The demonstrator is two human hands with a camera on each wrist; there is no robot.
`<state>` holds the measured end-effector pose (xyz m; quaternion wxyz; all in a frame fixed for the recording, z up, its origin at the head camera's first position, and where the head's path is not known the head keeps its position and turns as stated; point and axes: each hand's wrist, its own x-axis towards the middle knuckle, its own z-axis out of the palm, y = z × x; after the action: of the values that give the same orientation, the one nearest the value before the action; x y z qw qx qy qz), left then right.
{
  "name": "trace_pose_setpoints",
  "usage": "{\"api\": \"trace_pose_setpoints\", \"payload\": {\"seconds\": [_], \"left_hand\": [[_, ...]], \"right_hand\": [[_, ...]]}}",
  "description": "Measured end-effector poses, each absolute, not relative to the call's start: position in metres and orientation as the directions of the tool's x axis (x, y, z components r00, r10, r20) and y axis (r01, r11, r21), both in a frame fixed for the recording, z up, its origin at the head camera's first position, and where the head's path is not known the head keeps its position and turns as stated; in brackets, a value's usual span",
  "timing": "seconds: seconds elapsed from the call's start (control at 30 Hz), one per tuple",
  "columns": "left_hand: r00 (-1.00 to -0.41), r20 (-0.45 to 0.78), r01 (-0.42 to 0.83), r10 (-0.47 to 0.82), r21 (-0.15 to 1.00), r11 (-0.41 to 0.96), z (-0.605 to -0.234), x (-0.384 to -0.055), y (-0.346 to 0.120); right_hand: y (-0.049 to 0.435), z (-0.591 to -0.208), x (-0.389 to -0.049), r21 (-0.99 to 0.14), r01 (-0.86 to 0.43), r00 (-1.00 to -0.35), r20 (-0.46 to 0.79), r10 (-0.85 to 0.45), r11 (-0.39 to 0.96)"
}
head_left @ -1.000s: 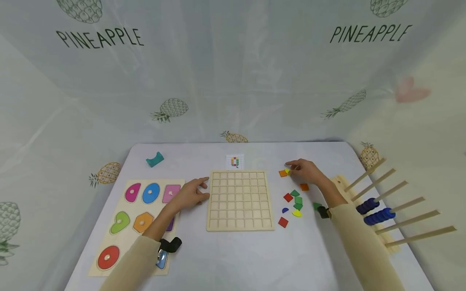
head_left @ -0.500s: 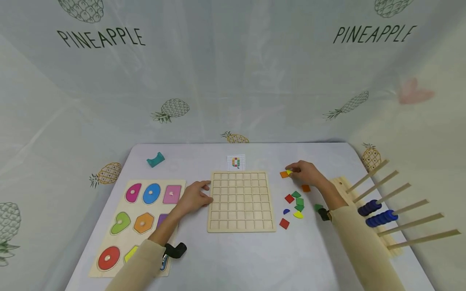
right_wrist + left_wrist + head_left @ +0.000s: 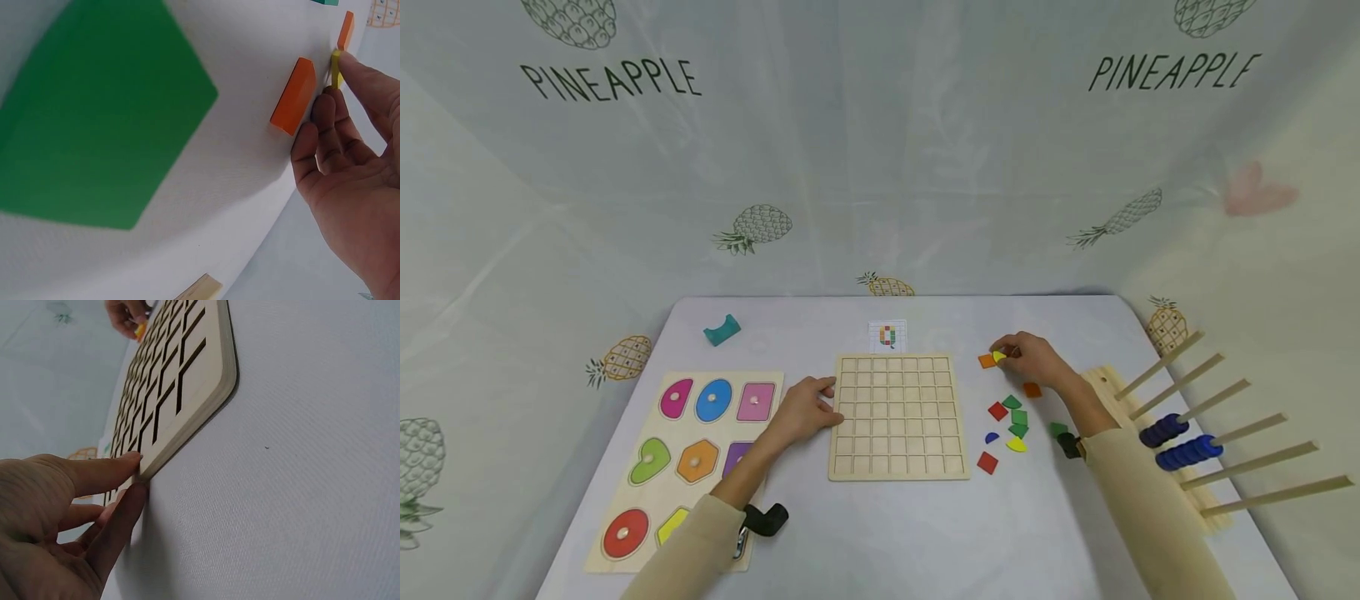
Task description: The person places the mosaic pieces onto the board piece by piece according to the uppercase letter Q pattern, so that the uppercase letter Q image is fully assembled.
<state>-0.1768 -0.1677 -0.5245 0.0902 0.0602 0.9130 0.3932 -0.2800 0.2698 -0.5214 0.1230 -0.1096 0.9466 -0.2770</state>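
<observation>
My left hand is at the left edge of the square wooden grid board. In the left wrist view, one digit rests on the board's rim and another lies against its side, both fairly straight. To the board's right, my right hand pinches a small yellow fan-shaped tile between thumb and fingertip. That tile overlaps an orange square tile in the head view. Another orange tile lies under the curled fingers in the right wrist view.
Several red, green, blue and yellow tiles lie right of the board. Behind it is a small pattern card. A shape puzzle is at left, with a teal block beyond. A peg rack with blue rings stands at right.
My left hand has moved slightly right, onto the board's edge. My right forefinger, stretched out earlier, has drawn in, and the hand stays at the yellow tile. The view has shifted slightly.
</observation>
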Motion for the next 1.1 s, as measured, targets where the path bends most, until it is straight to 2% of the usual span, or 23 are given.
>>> {"api": "trace_pose_setpoints", "payload": {"seconds": [0.27,0.93,1.1], "left_hand": [[-0.973,-0.150,0.009,0.174,0.732,0.681,-0.526,-0.176,-0.167],[-0.984,-0.127,-0.005,0.127,0.727,0.687,-0.526,-0.170,-0.164],[-0.985,-0.124,-0.008,0.121,0.730,0.684,-0.527,-0.170,-0.164]], "right_hand": [[0.272,-0.523,-0.279,-0.550,-0.148,-0.947,-0.160,-0.277,0.822],[0.273,-0.518,-0.275,-0.580,-0.106,-0.957,-0.160,-0.241,0.808],[0.265,-0.510,-0.272,-0.616,-0.123,-0.957,-0.134,-0.257,0.778]]}}
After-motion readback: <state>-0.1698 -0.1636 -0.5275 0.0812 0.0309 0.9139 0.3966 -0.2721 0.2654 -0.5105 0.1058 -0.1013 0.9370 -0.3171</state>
